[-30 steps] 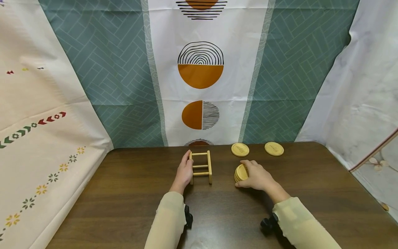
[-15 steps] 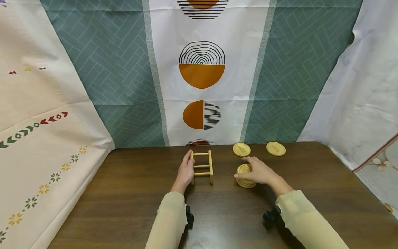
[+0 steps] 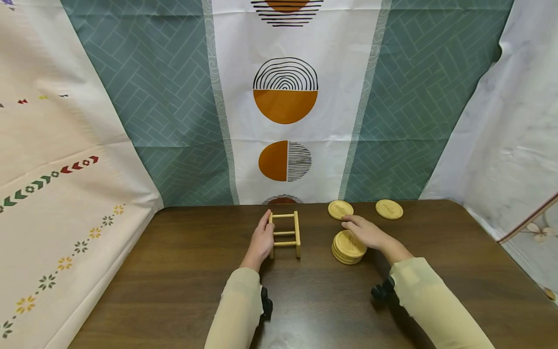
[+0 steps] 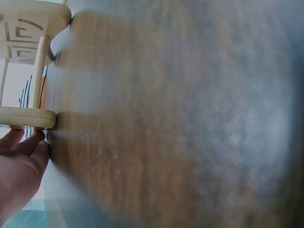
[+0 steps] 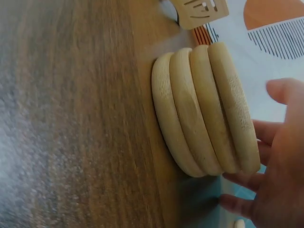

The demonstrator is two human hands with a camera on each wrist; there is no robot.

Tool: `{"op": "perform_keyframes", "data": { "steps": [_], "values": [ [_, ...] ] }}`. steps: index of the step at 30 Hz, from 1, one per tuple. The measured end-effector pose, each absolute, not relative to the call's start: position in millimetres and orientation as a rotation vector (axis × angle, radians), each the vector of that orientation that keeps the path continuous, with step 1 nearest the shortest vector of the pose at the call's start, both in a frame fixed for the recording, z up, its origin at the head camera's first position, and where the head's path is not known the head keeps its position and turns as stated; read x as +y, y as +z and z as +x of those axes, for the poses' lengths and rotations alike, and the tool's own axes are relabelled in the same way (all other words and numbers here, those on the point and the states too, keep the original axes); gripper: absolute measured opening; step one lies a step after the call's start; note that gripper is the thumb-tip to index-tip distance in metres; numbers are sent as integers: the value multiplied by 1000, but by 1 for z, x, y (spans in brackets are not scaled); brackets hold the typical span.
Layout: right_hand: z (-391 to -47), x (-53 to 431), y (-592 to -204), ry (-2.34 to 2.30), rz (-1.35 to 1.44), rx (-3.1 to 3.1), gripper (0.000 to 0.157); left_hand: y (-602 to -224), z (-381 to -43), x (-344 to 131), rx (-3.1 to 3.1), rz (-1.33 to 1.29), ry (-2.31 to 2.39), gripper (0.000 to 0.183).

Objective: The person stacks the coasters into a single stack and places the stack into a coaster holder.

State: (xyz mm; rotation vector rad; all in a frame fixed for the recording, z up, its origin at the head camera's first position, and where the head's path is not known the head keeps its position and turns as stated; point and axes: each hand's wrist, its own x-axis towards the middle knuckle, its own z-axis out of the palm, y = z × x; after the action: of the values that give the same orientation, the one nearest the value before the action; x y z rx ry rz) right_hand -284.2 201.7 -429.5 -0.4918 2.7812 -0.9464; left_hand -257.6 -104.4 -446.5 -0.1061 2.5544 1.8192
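A small wooden coaster rack (image 3: 297, 235) with crossbars stands on the table, its side panel (image 4: 33, 116) nearest my left hand. That hand (image 3: 260, 242) holds the rack by its left side. To the right of it sits a stack of several round wooden coasters (image 3: 348, 245), also seen edge-on as the stack (image 5: 204, 111) in the right wrist view, its discs slightly offset. My right hand (image 3: 370, 235) is beside and behind the stack with relaxed, spread fingers, gripping nothing. In the head view its fingertips reach toward a single coaster behind.
Two single coasters lie near the table's back edge, a left one (image 3: 340, 209) and a right one (image 3: 389, 209). Patterned cloth (image 3: 183, 160) hangs directly behind the brown table (image 3: 174, 291), and pale cloths flank it on both sides.
My right hand has released the coaster stack and moved back and to the right, uncovering it. My left hand and the rack have stayed in place.
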Motion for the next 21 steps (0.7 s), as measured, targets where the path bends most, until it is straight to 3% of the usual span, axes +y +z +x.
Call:
{"op": "perform_keyframes", "data": {
  "steps": [21],
  "values": [
    [-293,202,-432,-819,-507,2774,56,-448,-260,-105,2534,-127,1827,50]
  ]
}}
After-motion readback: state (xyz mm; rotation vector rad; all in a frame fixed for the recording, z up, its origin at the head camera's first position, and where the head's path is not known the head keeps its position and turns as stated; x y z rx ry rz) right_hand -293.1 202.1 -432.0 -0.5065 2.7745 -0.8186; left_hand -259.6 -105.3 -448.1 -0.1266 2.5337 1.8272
